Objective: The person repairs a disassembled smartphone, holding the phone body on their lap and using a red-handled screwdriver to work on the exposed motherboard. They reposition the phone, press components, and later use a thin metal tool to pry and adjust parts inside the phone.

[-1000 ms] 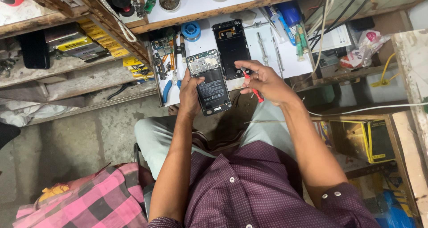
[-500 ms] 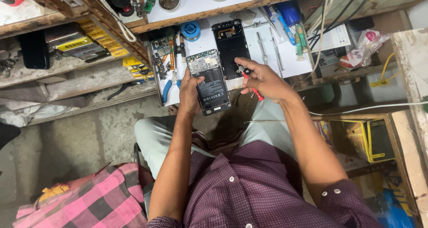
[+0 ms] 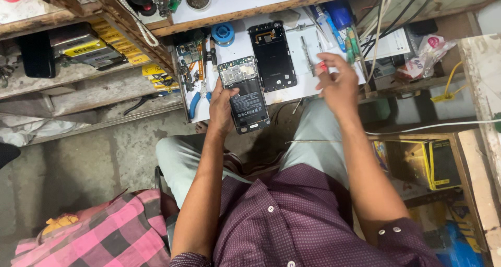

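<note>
Our left hand [image 3: 222,108] has its fingers [image 3: 231,93] wrapped round the left edge of an opened phone [image 3: 245,95], its back off so that the black battery and the green circuit board at the top show; the phone lies tilted at the near edge of the white tabletop [image 3: 240,48], its lower end jutting past the edge over our knee. Our right hand [image 3: 339,84] hangs above the right part of the tabletop, well apart from the phone, its fingers [image 3: 327,71] curled together and pinching a small red-handled tool [image 3: 323,66], of which we see little more than the red tip. Between the two hands lies the phone's black back cover [image 3: 272,55], inside up, just beside the opened phone. To the right of the cover lies a slim metal tool [image 3: 307,55], and behind it some blue-handled screwdrivers [image 3: 334,21]. To the left of the phone sit blue-handled pliers [image 3: 195,101] and a loose circuit board [image 3: 188,53], with a blue spool [image 3: 224,33] near the back. A pink checked cloth [image 3: 99,235] lies low at our left, and yellow boxes [image 3: 117,40] stand on the wooden shelf further left
</note>
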